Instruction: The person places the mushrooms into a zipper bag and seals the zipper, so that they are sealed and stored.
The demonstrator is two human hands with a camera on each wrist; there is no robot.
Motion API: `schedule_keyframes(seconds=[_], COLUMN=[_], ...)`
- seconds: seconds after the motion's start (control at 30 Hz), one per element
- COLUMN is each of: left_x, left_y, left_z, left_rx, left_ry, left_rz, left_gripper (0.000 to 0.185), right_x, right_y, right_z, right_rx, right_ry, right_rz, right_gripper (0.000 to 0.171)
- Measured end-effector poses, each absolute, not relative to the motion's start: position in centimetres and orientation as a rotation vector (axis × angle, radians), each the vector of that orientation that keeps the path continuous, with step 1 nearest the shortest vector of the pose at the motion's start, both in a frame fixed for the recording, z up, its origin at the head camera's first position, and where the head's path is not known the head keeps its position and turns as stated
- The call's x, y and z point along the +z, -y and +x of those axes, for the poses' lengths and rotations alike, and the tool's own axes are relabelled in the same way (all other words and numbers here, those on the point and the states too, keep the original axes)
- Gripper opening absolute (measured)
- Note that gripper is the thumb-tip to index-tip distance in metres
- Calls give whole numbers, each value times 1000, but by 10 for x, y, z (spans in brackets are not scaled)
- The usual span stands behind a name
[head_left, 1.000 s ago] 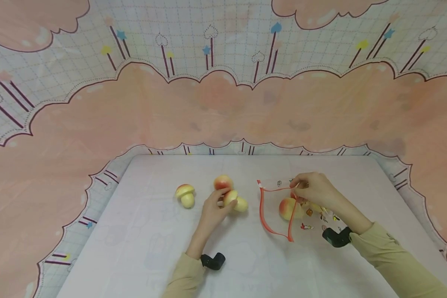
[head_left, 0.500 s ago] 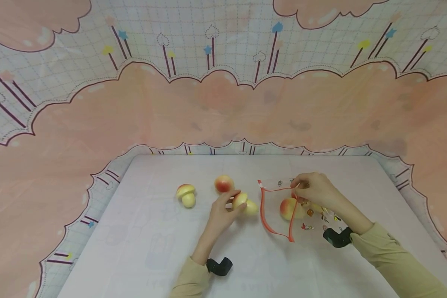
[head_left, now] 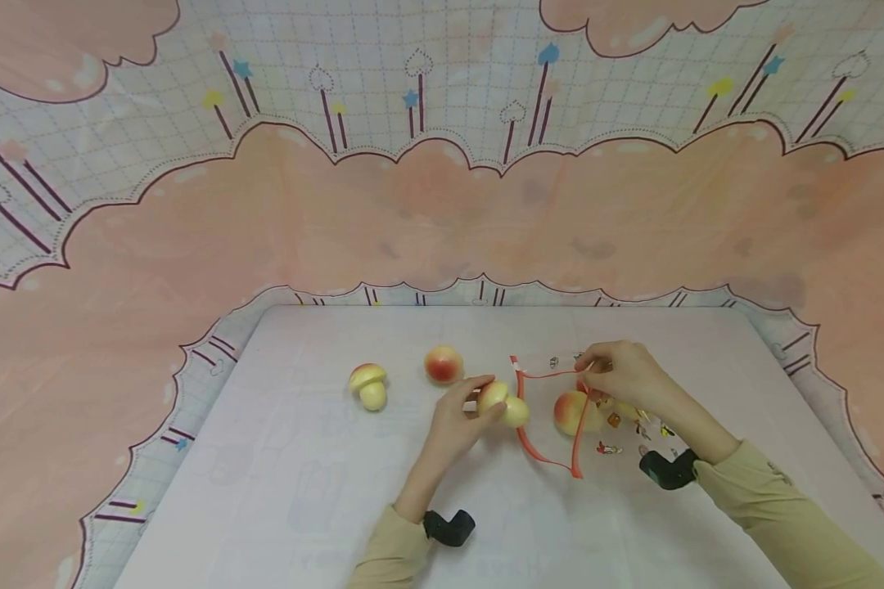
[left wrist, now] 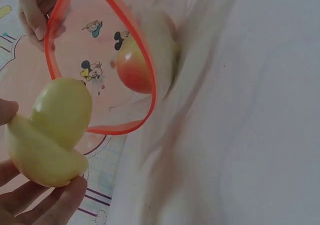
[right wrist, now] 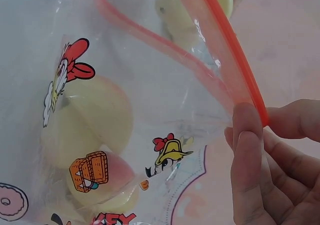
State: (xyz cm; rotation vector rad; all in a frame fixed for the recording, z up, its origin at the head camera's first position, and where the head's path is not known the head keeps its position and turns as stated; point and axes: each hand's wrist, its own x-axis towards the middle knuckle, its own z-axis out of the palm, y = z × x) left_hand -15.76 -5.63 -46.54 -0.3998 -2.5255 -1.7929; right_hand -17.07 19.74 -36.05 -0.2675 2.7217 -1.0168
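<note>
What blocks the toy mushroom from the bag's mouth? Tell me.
Nothing visible does. The left hand holds the yellow toy mushroom right at the red-rimmed mouth of the clear bag, which the right hand pinches open. The peach already inside lies deeper in, away from the opening.

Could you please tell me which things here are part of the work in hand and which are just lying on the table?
In hand:
- left hand gripping a toy mushroom
- right hand pinching the red rim of the clear zip bag
- peach in the bag

Lying about:
- second mushroom
- loose peach
</note>
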Motion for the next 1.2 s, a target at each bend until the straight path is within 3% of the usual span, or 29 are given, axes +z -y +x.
schedule_keyframes(seconds=[1.2], left_x=[-463], left_y=[18], left_z=[-148], left_rx=[-1758], left_ry=[2574], left_rz=[-557], left_gripper=[45], right_x=[-359], right_y=[-195], right_z=[-169], right_rx=[-1024], right_ry=[-2723], right_rz=[-272], right_gripper=[19])
